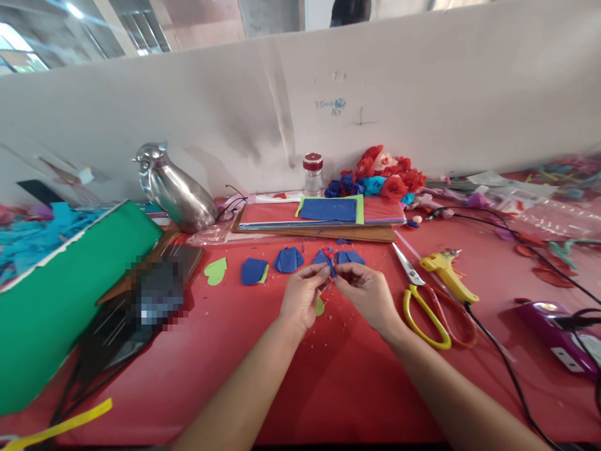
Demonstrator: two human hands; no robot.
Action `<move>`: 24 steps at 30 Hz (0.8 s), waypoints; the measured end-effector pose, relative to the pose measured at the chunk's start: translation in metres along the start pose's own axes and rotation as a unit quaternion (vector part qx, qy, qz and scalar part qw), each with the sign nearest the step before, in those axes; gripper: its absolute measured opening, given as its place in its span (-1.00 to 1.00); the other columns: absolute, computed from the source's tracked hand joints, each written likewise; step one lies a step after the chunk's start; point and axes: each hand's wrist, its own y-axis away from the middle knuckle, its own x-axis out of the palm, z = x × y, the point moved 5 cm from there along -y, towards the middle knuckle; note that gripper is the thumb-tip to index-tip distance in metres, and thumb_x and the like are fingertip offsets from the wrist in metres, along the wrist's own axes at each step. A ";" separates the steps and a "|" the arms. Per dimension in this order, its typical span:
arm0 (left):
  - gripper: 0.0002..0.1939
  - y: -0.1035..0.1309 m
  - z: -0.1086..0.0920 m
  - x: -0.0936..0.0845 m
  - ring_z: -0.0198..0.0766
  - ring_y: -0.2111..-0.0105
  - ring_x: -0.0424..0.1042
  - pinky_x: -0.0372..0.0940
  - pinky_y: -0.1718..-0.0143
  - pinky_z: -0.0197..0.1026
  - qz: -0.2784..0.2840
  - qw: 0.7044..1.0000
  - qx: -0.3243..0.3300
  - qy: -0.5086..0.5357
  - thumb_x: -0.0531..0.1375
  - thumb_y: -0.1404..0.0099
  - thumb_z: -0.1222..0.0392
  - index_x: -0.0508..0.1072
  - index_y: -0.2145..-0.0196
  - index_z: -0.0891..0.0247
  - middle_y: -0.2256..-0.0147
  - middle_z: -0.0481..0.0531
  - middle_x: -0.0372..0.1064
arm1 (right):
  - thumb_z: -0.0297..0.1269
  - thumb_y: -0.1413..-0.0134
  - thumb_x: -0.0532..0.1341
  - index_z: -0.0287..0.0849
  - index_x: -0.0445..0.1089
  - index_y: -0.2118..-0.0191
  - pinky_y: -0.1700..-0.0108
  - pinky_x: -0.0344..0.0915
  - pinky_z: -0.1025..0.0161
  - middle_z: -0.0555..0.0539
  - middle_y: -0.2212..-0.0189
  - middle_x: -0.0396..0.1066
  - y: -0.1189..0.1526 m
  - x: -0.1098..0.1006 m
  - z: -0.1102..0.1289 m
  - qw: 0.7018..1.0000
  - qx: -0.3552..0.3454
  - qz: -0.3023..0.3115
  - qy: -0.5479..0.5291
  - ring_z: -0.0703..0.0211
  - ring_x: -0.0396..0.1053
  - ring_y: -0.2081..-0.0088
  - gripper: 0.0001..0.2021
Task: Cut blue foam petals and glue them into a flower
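In the middle of the red table, my left hand (300, 297) and my right hand (369, 294) meet with fingertips pinched on a small blue paper piece (332, 268). A bit of red shows at its top; the fingers partly hide it. Just behind lie several small stacks of cut blue paper, among them a left stack (254, 271) with green under its edge, a second stack (288, 260) and a right stack (351, 257). A light-green paper heart (216, 271) lies further left. Under my left hand, a green paper piece (320, 307) shows partly.
Scissors (425, 307), a yellow glue gun (448, 272) with a black cord and a purple power strip (558, 335) lie right. Behind are paper sheets (328, 210), a lidded jar (313, 175) and paper flowers (380, 172). A metal jug (176, 188) and green box (79, 294) stand left.
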 end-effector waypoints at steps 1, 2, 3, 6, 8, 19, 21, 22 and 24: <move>-0.76 0.000 0.000 0.000 -0.45 0.57 0.26 0.14 0.44 -0.29 0.003 1.000 0.005 -0.007 0.46 0.31 0.24 0.54 0.61 0.31 0.60 -0.04 0.41 | -0.28 0.20 0.23 -0.18 0.51 0.41 0.36 0.31 0.27 -0.04 0.50 0.51 0.001 0.001 0.000 1.000 -0.005 0.003 0.003 0.21 0.40 0.47 -0.83; -0.77 0.000 0.000 0.000 -0.44 0.57 0.25 0.14 0.44 -0.29 0.004 1.000 0.011 -0.017 0.45 0.29 0.23 0.54 0.60 0.30 0.60 -0.04 0.41 | -0.28 0.19 0.22 -0.19 0.51 0.41 0.36 0.31 0.27 -0.04 0.49 0.52 0.001 0.001 0.000 1.000 -0.007 0.004 0.005 0.21 0.41 0.47 -0.83; -0.78 0.000 0.000 0.000 -0.43 0.56 0.26 0.15 0.42 -0.28 0.003 0.999 0.018 -0.030 0.44 0.26 0.22 0.55 0.58 0.30 0.59 -0.03 0.42 | -0.28 0.19 0.22 -0.19 0.51 0.41 0.36 0.31 0.27 -0.04 0.50 0.52 0.002 0.001 0.000 1.000 -0.006 0.003 0.006 0.20 0.41 0.47 -0.83; -0.78 0.004 -0.002 0.000 -0.35 0.46 0.34 0.21 0.31 -0.24 -0.012 0.996 0.054 -0.076 0.41 0.18 0.19 0.59 0.49 0.28 0.51 0.02 0.48 | -0.26 0.17 0.22 -0.19 0.51 0.41 0.38 0.32 0.27 -0.05 0.50 0.51 0.003 0.000 0.000 1.000 0.002 -0.006 0.007 0.20 0.41 0.47 -0.83; -0.79 0.007 -0.004 0.001 -0.29 0.38 0.39 0.23 0.22 -0.21 -0.024 0.991 0.078 -0.106 0.39 0.14 0.20 0.60 0.45 0.26 0.45 0.04 0.52 | -0.25 0.16 0.22 -0.19 0.51 0.41 0.38 0.31 0.27 -0.05 0.50 0.51 0.003 -0.001 0.000 1.000 0.002 -0.013 0.013 0.20 0.41 0.46 -0.82; -0.76 0.011 -0.001 0.004 -0.30 0.41 0.41 0.28 0.25 -0.22 -0.047 0.987 0.102 -0.111 0.38 0.13 0.16 0.58 0.44 0.28 0.44 0.03 0.51 | -0.26 0.12 0.20 -0.17 0.48 0.42 0.37 0.29 0.28 -0.02 0.50 0.49 0.007 -0.001 0.004 0.995 -0.038 -0.035 0.080 0.21 0.37 0.47 -0.85; -0.77 0.011 0.000 0.005 -0.31 0.42 0.40 0.27 0.26 -0.23 -0.032 0.989 0.096 -0.111 0.38 0.12 0.15 0.58 0.45 0.28 0.45 0.02 0.51 | -0.26 0.10 0.20 -0.16 0.49 0.42 0.35 0.29 0.27 -0.02 0.50 0.49 0.007 -0.001 0.005 0.994 -0.043 -0.036 0.089 0.20 0.37 0.46 -0.85; -0.78 0.010 0.000 0.004 -0.31 0.42 0.39 0.26 0.26 -0.23 -0.027 0.990 0.093 -0.107 0.39 0.13 0.14 0.59 0.46 0.27 0.45 0.02 0.51 | -0.26 0.10 0.19 -0.15 0.50 0.42 0.35 0.29 0.27 -0.03 0.49 0.50 0.008 -0.001 0.005 0.994 -0.046 -0.035 0.091 0.20 0.37 0.46 -0.85; -0.77 0.009 0.001 0.003 -0.32 0.42 0.39 0.25 0.25 -0.23 -0.021 0.993 0.080 -0.088 0.41 0.16 0.14 0.58 0.48 0.27 0.46 0.01 0.50 | -0.27 0.09 0.19 -0.15 0.51 0.41 0.33 0.30 0.26 -0.03 0.48 0.51 0.008 -0.001 0.006 0.994 -0.052 -0.031 0.092 0.19 0.38 0.45 -0.85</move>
